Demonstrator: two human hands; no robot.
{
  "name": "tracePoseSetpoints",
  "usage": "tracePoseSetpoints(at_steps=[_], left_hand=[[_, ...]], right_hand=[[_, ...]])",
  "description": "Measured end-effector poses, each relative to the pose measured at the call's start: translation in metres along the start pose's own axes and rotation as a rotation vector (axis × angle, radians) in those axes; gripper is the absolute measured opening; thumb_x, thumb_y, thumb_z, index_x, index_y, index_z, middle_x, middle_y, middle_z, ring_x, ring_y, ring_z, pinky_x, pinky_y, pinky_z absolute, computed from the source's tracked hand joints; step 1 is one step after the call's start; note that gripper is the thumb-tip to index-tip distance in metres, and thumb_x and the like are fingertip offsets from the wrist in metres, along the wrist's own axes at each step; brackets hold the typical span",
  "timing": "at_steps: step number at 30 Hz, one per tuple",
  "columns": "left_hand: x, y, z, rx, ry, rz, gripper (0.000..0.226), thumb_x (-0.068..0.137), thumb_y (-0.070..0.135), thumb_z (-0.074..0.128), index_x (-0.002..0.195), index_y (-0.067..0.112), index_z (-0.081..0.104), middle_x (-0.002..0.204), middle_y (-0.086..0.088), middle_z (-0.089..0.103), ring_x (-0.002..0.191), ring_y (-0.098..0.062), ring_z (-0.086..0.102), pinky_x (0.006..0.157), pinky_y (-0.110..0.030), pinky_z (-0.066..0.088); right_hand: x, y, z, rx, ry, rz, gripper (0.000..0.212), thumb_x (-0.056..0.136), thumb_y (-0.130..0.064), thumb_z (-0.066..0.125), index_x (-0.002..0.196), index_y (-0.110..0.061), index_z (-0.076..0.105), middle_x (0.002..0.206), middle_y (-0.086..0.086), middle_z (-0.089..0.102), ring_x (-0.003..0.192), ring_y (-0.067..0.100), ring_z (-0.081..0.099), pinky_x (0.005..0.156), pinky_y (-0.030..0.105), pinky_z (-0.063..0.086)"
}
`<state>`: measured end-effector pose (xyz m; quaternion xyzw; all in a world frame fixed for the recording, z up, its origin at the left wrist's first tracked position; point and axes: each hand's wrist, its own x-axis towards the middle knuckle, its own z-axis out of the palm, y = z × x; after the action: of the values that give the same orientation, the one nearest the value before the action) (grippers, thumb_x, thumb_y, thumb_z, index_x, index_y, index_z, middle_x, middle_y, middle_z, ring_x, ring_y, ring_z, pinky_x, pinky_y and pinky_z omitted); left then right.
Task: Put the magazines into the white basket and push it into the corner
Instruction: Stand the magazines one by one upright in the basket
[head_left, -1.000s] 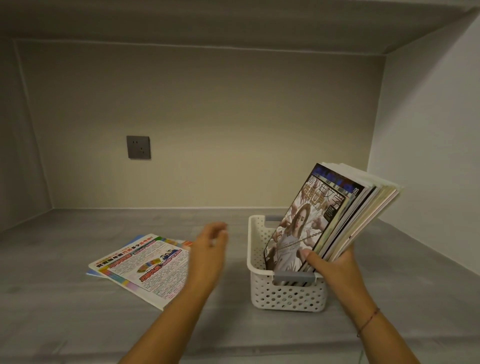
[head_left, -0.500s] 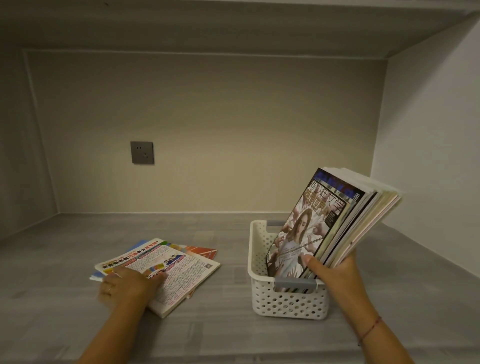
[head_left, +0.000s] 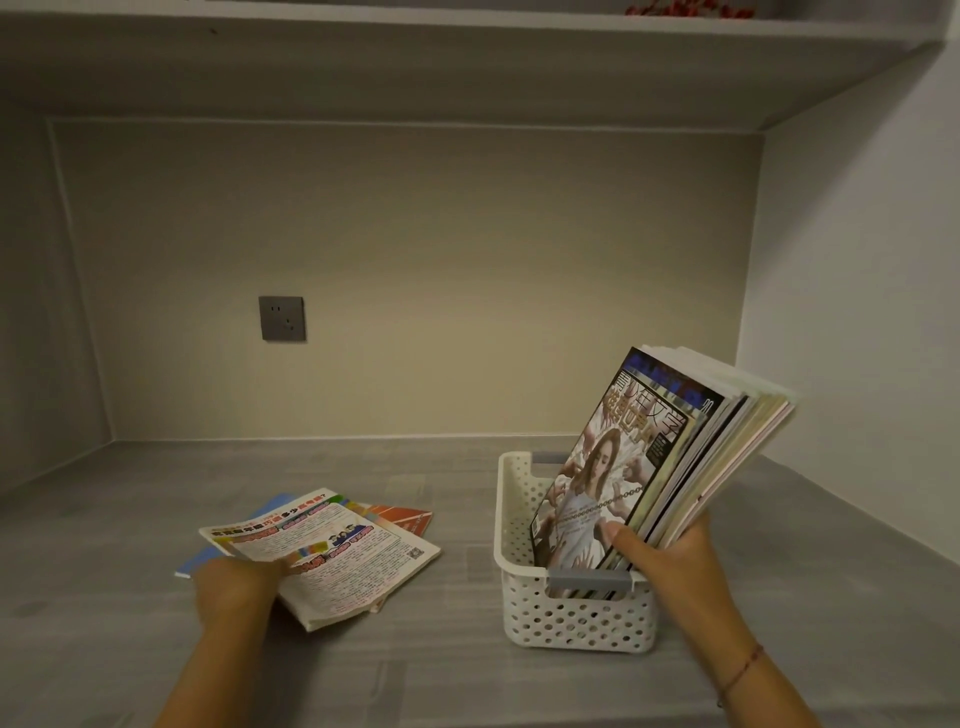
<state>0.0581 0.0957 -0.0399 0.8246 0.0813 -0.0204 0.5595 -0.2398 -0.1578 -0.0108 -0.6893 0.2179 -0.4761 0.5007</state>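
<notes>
A white perforated basket (head_left: 571, 618) with a grey handle stands on the grey shelf floor, right of centre. Several magazines (head_left: 670, 452) stand in it, leaning to the right, and my right hand (head_left: 670, 561) grips their lower edge above the basket's near rim. To the left lies a small pile of magazines; the top one (head_left: 353, 556) has a colourful printed cover and its near corner is lifted. My left hand (head_left: 234, 587) holds that top magazine at its near left corner. A blue and an orange magazine (head_left: 400, 517) show from beneath it.
The shelf is a deep niche with a beige back wall, a white right wall (head_left: 857, 312) and a grey left wall. A grey power socket (head_left: 282, 318) sits on the back wall. The back right corner lies behind the basket.
My left hand came down from mid-air onto the pile and has closed on the top magazine, lifting its near edge. My right hand keeps holding the leaning magazines in the basket.
</notes>
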Motion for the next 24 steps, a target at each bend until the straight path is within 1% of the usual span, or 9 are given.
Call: tracePoseSetpoints(at_steps=[2, 5, 8, 12, 14, 17, 19, 20, 24], left_hand=[[-0.001, 0.001, -0.003, -0.186, -0.069, -0.11, 0.034, 0.083, 0.009, 0.07, 0.11, -0.008, 0.056, 0.101, -0.028, 0.065, 0.078, -0.036, 0.059, 0.079, -0.044, 0.052], [-0.005, 0.011, -0.005, -0.446, -0.256, -0.204, 0.03, 0.089, 0.0, 0.058, 0.117, -0.006, 0.051, 0.082, -0.021, 0.059, 0.063, -0.027, 0.054, 0.055, -0.031, 0.05], [-0.01, 0.022, -0.005, -0.552, -0.458, -0.282, 0.029, 0.093, -0.001, 0.051, 0.121, 0.002, 0.045, 0.098, -0.024, 0.06, 0.087, -0.034, 0.061, 0.058, -0.041, 0.059], [-0.015, 0.018, 0.007, -0.577, -0.567, -0.312, 0.039, 0.095, -0.004, 0.045, 0.133, 0.005, 0.04, 0.12, -0.025, 0.057, 0.117, -0.039, 0.055, 0.038, -0.042, 0.054], [-0.016, 0.012, 0.016, -0.604, -0.558, -0.279, 0.042, 0.095, -0.002, 0.046, 0.136, 0.004, 0.038, 0.119, -0.025, 0.057, 0.114, -0.038, 0.057, 0.038, -0.039, 0.055], [-0.024, 0.012, 0.03, -0.572, -0.453, -0.086, 0.033, 0.097, 0.004, 0.047, 0.13, 0.001, 0.043, 0.093, -0.018, 0.063, 0.083, -0.033, 0.063, 0.05, -0.039, 0.059], [-0.031, 0.022, 0.037, -0.471, -0.344, 0.132, 0.026, 0.098, 0.012, 0.046, 0.123, 0.006, 0.05, 0.093, -0.014, 0.066, 0.08, -0.031, 0.064, 0.071, -0.048, 0.058], [-0.037, 0.03, 0.037, -0.44, -0.298, 0.239, 0.022, 0.099, 0.015, 0.045, 0.119, 0.011, 0.052, 0.093, -0.01, 0.067, 0.08, -0.029, 0.065, 0.073, -0.048, 0.056], [-0.076, 0.072, 0.035, -0.416, -0.191, 0.579, 0.016, 0.099, 0.022, 0.044, 0.114, 0.022, 0.05, 0.089, 0.007, 0.066, 0.079, -0.013, 0.067, 0.056, -0.029, 0.055]], right_hand=[[0.0, 0.0, 0.0, -0.001, 0.0, -0.002, 0.071, 0.068, -0.022, 0.079, 0.12, -0.037, 0.033, 0.1, -0.023, 0.055, 0.086, -0.007, 0.052, 0.068, 0.011, 0.04], [-0.001, 0.0, 0.0, -0.002, -0.001, -0.005, 0.071, 0.067, -0.024, 0.079, 0.12, -0.038, 0.034, 0.101, -0.025, 0.055, 0.086, -0.008, 0.053, 0.067, 0.009, 0.038], [-0.001, 0.0, 0.0, -0.003, -0.004, -0.007, 0.071, 0.067, -0.025, 0.079, 0.121, -0.038, 0.034, 0.101, -0.025, 0.055, 0.087, -0.009, 0.053, 0.067, 0.009, 0.038], [-0.001, -0.001, 0.0, -0.002, -0.003, -0.001, 0.064, 0.067, -0.022, 0.079, 0.114, -0.038, 0.038, 0.099, -0.022, 0.057, 0.084, -0.008, 0.054, 0.065, 0.009, 0.039], [-0.001, -0.001, 0.0, 0.001, 0.0, 0.001, 0.061, 0.067, -0.021, 0.079, 0.109, -0.04, 0.038, 0.097, -0.021, 0.057, 0.082, -0.007, 0.055, 0.064, 0.009, 0.039], [0.0, -0.001, 0.001, 0.003, -0.001, 0.0, 0.066, 0.067, -0.021, 0.079, 0.115, -0.036, 0.036, 0.098, -0.021, 0.056, 0.085, -0.006, 0.052, 0.065, 0.011, 0.039], [0.001, 0.001, 0.0, 0.007, 0.003, -0.006, 0.068, 0.067, -0.019, 0.078, 0.117, -0.035, 0.035, 0.098, -0.021, 0.055, 0.086, -0.007, 0.051, 0.065, 0.01, 0.038], [0.001, 0.001, 0.0, 0.009, 0.006, -0.008, 0.068, 0.068, -0.018, 0.078, 0.117, -0.035, 0.035, 0.098, -0.022, 0.055, 0.085, -0.008, 0.052, 0.064, 0.009, 0.038], [0.002, 0.003, 0.0, 0.015, 0.008, -0.002, 0.067, 0.068, -0.017, 0.078, 0.115, -0.036, 0.036, 0.097, -0.02, 0.057, 0.084, -0.007, 0.054, 0.063, 0.009, 0.039]])
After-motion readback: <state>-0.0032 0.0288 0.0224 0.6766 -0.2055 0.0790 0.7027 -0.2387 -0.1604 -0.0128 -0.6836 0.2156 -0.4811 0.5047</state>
